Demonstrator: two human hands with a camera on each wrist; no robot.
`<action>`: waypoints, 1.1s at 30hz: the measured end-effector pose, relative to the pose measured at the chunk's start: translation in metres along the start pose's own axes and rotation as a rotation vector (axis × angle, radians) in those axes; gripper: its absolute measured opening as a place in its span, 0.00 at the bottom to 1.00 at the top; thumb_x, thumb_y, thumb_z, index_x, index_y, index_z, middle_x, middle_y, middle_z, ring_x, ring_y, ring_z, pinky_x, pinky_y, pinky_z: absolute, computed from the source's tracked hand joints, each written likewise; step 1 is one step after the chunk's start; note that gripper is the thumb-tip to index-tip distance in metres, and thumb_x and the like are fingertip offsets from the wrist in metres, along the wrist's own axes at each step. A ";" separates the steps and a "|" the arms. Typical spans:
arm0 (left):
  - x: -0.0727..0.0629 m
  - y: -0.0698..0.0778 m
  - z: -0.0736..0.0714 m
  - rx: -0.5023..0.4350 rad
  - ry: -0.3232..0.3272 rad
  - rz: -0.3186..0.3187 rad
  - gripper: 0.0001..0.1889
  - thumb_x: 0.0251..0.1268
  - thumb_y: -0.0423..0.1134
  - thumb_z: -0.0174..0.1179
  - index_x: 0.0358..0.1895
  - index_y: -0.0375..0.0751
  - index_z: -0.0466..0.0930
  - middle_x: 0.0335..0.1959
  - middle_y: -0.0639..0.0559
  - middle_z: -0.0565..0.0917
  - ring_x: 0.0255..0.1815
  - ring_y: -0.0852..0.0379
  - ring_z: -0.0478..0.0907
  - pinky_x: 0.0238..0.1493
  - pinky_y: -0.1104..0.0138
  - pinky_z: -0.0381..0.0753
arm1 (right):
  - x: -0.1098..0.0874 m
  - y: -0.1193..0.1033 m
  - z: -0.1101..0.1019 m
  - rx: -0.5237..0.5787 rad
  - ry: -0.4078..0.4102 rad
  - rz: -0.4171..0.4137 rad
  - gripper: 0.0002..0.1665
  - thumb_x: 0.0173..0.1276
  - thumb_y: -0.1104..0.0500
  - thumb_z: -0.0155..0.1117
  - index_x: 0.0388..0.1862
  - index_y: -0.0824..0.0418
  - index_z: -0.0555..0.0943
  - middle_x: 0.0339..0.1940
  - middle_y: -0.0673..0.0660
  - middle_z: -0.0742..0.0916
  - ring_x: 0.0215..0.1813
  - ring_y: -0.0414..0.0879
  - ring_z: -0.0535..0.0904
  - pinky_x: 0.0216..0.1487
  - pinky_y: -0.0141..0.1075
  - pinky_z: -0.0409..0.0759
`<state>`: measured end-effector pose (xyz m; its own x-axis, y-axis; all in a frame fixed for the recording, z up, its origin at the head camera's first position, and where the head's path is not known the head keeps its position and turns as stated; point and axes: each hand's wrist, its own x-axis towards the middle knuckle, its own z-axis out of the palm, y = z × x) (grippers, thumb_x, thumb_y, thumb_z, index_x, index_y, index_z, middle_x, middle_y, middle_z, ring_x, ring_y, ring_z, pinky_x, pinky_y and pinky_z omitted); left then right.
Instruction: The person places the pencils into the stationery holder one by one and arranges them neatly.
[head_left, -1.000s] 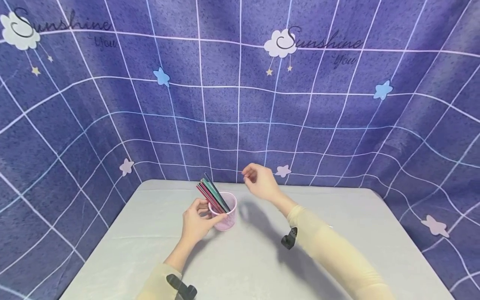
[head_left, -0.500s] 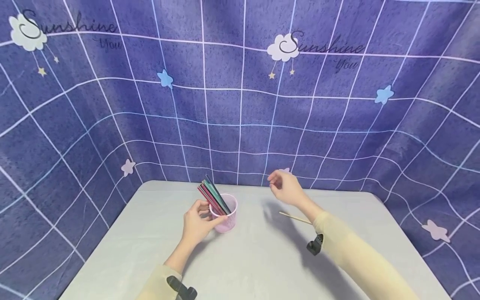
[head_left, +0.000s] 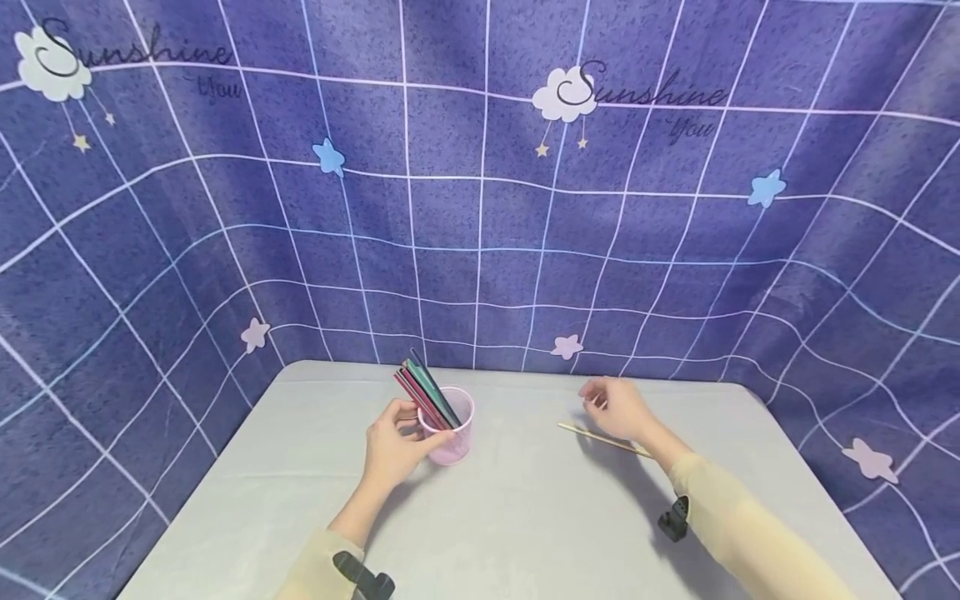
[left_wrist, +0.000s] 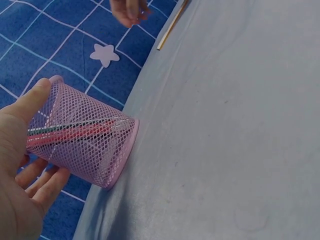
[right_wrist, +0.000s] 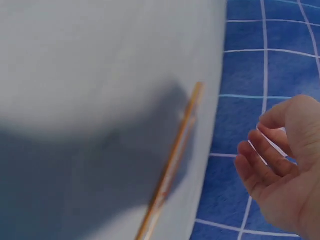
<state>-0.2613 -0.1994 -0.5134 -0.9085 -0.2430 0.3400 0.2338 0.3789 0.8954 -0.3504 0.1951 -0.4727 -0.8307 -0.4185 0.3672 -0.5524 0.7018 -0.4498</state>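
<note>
My left hand [head_left: 396, 446] grips a pink mesh pen cup [head_left: 453, 446], thumb at its rim and fingers round the far side. The cup stands upright on the table, and several thin pencil-like sticks [head_left: 426, 390], red, green and dark, lean left inside it. Over to the right, a slim yellow pencil-like stick [head_left: 600, 438] lies on the table; the right wrist view has it with a yellow-orange side [right_wrist: 175, 150]. Just above it hovers my right hand [head_left: 618, 408], fingers loosely curled and holding nothing, apart from the stick.
A white cloth-covered table [head_left: 510, 533] spreads beneath both hands. Behind and at both sides hangs a blue-purple grid curtain [head_left: 480, 208] with stars and clouds, meeting the table's back edge.
My right hand has moved right and down from near the cup to above the yellow stick, which has come into view. The left hand and cup have stayed in place.
</note>
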 end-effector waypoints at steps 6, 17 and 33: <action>-0.001 0.002 -0.001 -0.012 0.001 -0.004 0.34 0.38 0.40 0.91 0.49 0.36 0.81 0.49 0.39 0.91 0.50 0.40 0.92 0.50 0.62 0.94 | -0.016 0.011 0.009 -0.056 -0.042 -0.032 0.09 0.61 0.65 0.73 0.41 0.64 0.88 0.33 0.54 0.91 0.32 0.43 0.85 0.38 0.35 0.86; -0.001 0.004 -0.001 -0.016 0.007 -0.003 0.33 0.38 0.39 0.90 0.49 0.37 0.81 0.49 0.40 0.91 0.50 0.41 0.92 0.51 0.60 0.94 | -0.025 0.016 0.021 -0.145 -0.143 -0.098 0.08 0.57 0.69 0.75 0.31 0.57 0.88 0.25 0.46 0.85 0.29 0.36 0.78 0.33 0.32 0.82; -0.001 0.005 -0.001 -0.004 0.002 -0.003 0.33 0.39 0.40 0.90 0.49 0.37 0.81 0.50 0.40 0.91 0.50 0.41 0.92 0.51 0.61 0.94 | -0.006 0.012 0.011 -0.091 -0.124 -0.086 0.06 0.60 0.71 0.70 0.33 0.62 0.87 0.26 0.50 0.88 0.30 0.38 0.81 0.34 0.33 0.85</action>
<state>-0.2586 -0.1983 -0.5094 -0.9085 -0.2455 0.3381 0.2327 0.3747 0.8975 -0.3529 0.2002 -0.4893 -0.7857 -0.5435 0.2953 -0.6182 0.7069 -0.3437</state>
